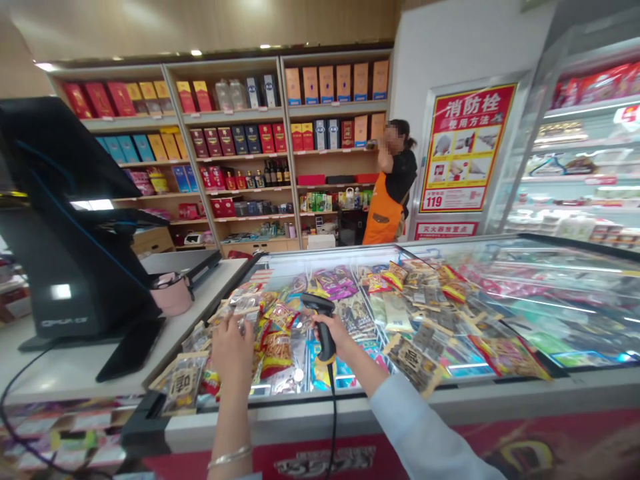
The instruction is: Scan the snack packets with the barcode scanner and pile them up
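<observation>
My right hand (pixel 337 337) is closed around the grip of a black barcode scanner (pixel 326 327), whose head points left and whose cable hangs down in front of the freezer. My left hand (pixel 233 347) is over the left pile of snack packets, its fingers bent around the edge of a clear and tan packet (pixel 245 303); the fingertips are partly hidden. Beside it lie red and yellow snack packets (pixel 277 343) and a tan packet (pixel 183 385) with dark contents. Right of the scanner, a second pile includes another tan packet (pixel 413 360).
Both piles rest on the glass top of a chest freezer (pixel 310 410). On the counter at left stand a black checkout terminal (pixel 70 267) and a pink cup (pixel 173 293). Behind the freezer, a person in an orange apron (pixel 384 210) stands near shelves of boxed goods (pixel 240 140).
</observation>
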`<state>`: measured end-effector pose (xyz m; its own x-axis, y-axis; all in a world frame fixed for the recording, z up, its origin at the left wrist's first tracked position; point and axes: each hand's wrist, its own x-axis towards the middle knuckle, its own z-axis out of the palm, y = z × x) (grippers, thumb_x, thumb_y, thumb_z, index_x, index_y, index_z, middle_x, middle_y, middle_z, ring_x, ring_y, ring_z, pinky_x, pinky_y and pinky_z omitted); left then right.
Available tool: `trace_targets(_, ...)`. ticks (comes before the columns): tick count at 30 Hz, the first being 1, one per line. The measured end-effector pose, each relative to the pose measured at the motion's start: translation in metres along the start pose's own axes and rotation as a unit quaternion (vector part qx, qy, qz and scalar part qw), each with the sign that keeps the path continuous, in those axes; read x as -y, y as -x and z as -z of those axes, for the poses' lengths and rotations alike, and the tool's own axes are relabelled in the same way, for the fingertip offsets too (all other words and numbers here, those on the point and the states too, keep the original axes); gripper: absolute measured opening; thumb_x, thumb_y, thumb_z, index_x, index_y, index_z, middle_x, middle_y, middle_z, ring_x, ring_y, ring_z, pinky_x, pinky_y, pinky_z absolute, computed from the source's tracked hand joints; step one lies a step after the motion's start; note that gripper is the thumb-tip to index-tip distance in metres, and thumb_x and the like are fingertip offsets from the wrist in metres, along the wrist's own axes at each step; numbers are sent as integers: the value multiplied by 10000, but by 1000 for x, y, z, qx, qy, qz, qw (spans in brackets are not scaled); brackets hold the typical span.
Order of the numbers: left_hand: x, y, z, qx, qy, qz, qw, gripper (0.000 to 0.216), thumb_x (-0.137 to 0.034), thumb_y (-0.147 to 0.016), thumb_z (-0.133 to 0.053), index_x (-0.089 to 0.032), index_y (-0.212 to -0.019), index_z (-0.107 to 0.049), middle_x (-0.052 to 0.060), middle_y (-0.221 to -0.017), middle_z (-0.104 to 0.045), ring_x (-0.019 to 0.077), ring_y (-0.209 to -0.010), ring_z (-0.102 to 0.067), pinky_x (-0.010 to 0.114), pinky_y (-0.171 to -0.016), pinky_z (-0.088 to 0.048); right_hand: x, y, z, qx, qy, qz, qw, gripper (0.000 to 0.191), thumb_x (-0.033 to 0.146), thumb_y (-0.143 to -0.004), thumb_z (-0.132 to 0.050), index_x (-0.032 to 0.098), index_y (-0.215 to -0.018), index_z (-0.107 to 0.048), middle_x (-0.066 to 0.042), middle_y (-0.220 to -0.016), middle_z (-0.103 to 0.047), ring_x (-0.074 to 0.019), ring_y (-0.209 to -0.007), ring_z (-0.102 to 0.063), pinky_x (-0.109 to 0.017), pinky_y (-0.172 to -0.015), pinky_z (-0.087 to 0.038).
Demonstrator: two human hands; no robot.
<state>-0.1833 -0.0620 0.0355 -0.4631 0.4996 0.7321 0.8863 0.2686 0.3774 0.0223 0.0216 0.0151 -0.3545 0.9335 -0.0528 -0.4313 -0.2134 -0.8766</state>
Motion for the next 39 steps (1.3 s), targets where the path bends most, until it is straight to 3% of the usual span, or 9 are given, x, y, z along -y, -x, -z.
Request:
trace_targets(4,-17,-13,16,0,16,-31,999,372,-339,-868,-386,-124,-1010,-654,151,-1162,-601,288,-1070,-538,419,-948,-421,28,10,6,-6,-24,46,999,175,292,-588,-720,147,-606,-623,7,-507,-594,-90,-388,-489,-210,-382,-399)
trace_targets(8,-49,-19,18,-3,45,-51,998,329,-329,-862,-418,-149,-1006,-653,137,-1189,-595,289,-1088,-532,431,-951,-422,71,29,26,-13,-32,79,996,193,300,-595,-732,144,-622,-622,11,-516,-587,-88,-403,-501,-201,-382,-399)
trace_targets(14,-126,-11,-15,30,98,-125,987,299,-307,-860,-439,-156,-1023,-639,136,-1195,-589,280,-1102,-525,423,-966,-415,134,59,81,-55,-18,146,988,203,280,-596,-742,151,-701,-626,12,-555,-598,-83,-411,-491,-200,-381,-410)
trace_targets(20,-189,11,-55,106,122,-195,967,308,-236,-862,-433,-162,-1130,-567,123,-1187,-595,247,-1098,-533,383,-969,-417,171,76,158,-119,22,176,977,252,292,-568,-768,156,-709,-611,14,-562,-591,-84,-415,-496,-196,-372,-396)
trace_targets(25,-225,23,-89,178,109,-239,948,388,-229,-874,-404,-127,-1240,-482,143,-1197,-585,244,-1114,-534,363,-951,-422,187,60,219,-147,57,179,971,243,304,-576,-752,158,-718,-620,-1,-560,-598,-102,-400,-496,-222,-361,-389)
trace_targets(29,-252,30,-116,234,77,-243,938,417,-213,-858,-416,-134,-1264,-463,143,-1169,-598,241,-1123,-540,356,-939,-428,188,34,249,-180,57,176,966,214,274,-559,-751,166,-696,-628,-10,-553,-603,-110,-388,-491,-239,-357,-393)
trace_targets(34,-271,41,-143,286,35,-255,923,408,-224,-852,-432,-158,-1250,-487,130,-1142,-617,247,-1097,-558,372,-927,-440,174,13,269,-182,61,141,971,177,288,-588,-743,173,-645,-621,-18,-542,-605,-114,-388,-504,-235,-356,-409)
trace_targets(39,-272,51,-156,292,30,-274,916,431,-234,-860,-433,-141,-1278,-484,139,-1254,-577,260,-1167,-521,385,-995,-403,166,15,267,-171,85,109,976,204,301,-584,-752,163,-609,-605,-7,-482,-572,-102,-375,-485,-211,-350,-388)
